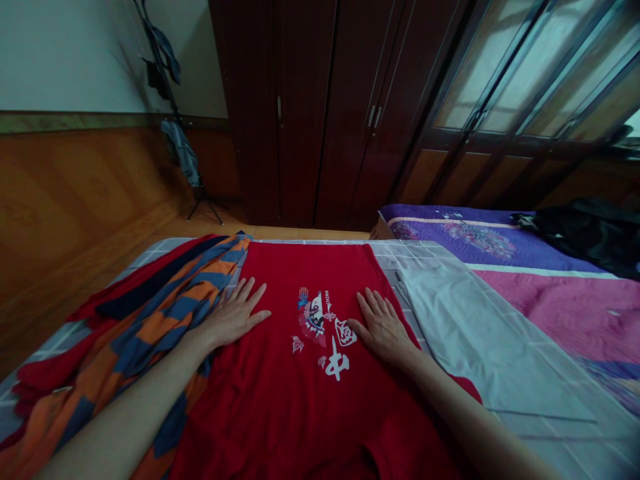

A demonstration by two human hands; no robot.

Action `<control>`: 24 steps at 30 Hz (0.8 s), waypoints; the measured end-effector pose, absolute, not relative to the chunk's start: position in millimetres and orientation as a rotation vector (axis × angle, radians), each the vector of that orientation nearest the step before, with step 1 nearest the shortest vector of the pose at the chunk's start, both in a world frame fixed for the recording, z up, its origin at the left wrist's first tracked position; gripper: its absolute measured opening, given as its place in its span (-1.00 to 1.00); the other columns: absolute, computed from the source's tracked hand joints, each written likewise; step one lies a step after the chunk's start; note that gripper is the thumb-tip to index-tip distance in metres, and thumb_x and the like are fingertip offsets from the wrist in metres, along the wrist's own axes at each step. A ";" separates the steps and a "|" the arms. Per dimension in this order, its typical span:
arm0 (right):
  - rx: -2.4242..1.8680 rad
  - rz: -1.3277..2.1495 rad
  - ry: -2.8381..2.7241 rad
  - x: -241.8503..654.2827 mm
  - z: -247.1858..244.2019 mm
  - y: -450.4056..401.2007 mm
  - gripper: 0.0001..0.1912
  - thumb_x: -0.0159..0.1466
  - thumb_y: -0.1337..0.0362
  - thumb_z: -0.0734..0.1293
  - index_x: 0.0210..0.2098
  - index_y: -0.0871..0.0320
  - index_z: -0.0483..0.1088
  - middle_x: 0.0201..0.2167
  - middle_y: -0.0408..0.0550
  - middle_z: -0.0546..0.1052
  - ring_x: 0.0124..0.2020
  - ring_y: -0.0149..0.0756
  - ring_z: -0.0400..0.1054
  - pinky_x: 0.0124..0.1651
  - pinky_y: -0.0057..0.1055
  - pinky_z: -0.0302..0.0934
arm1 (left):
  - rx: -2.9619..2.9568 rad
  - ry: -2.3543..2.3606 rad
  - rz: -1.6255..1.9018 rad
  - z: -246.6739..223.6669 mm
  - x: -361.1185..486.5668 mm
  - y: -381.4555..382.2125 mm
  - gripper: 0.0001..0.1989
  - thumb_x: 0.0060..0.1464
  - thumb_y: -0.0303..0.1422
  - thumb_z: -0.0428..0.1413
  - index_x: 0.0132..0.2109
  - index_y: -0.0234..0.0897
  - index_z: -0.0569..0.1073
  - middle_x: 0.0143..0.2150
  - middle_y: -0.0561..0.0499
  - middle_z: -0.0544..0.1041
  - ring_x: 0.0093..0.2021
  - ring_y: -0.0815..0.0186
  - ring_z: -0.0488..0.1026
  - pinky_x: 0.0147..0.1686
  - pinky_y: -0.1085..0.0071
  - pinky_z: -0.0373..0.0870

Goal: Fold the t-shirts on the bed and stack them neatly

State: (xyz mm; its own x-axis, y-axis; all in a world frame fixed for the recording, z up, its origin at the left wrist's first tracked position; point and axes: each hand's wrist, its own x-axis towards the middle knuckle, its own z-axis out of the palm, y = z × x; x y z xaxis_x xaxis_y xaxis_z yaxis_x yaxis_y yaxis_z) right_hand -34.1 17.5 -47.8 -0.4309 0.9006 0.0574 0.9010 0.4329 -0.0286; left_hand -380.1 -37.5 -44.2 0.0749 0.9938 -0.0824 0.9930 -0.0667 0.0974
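The red cotton T-shirt with the white-and-blue print (pixel 300 383) lies on the grey checked cloth (pixel 410 252), its long axis running from the hem at the far edge towards the near edge. The left hand (pixel 237 317) and right hand (pixel 384 328) rest flat by its opposite sides, fingers spread and gripping nothing — the hem just beyond the fingertips, the right hand nearer the print.
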 end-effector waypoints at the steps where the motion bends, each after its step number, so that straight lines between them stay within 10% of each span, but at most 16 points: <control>1: -1.645 -0.010 -2.599 -36.0 -46.1 11.6 -0.17 0.29 -0.18 0.01 0.30 0.35 0.02 0.32 0.27 -0.01 0.34 0.08 -0.21 0.29 0.01 -0.20 | 2.208 2.066 0.023 -43.7 -379.0 -38.2 -0.27 0.19 0.09 -0.23 0.36 -0.21 -0.08 0.39 -0.22 -0.17 0.37 0.00 -0.26 0.24 -0.06 -0.20; 15: -1.468 0.026 -2.484 13.3 -30.0 -57.3 -0.36 0.27 -0.08 0.12 0.20 0.18 0.22 0.27 0.15 0.15 0.27 0.00 0.01 0.22 -0.04 0.04 | 2.226 1.939 -0.061 -29.7 -376.4 -43.6 -0.24 0.14 0.12 -0.17 0.36 -0.16 -0.07 0.40 -0.13 -0.18 0.37 -0.01 -0.27 0.25 -0.08 -0.25; 24: -2.133 0.099 -1.802 98.4 -27.9 -153.5 -0.44 0.21 -0.20 0.10 -0.15 0.10 0.41 -0.21 0.08 0.49 -0.33 -0.08 0.42 -0.24 -0.12 0.30 | 2.533 1.585 0.051 -33.7 -343.7 -55.8 -0.34 0.20 0.03 -0.13 0.33 -0.16 0.04 0.36 -0.05 0.06 0.35 0.13 -0.05 0.29 0.09 -0.17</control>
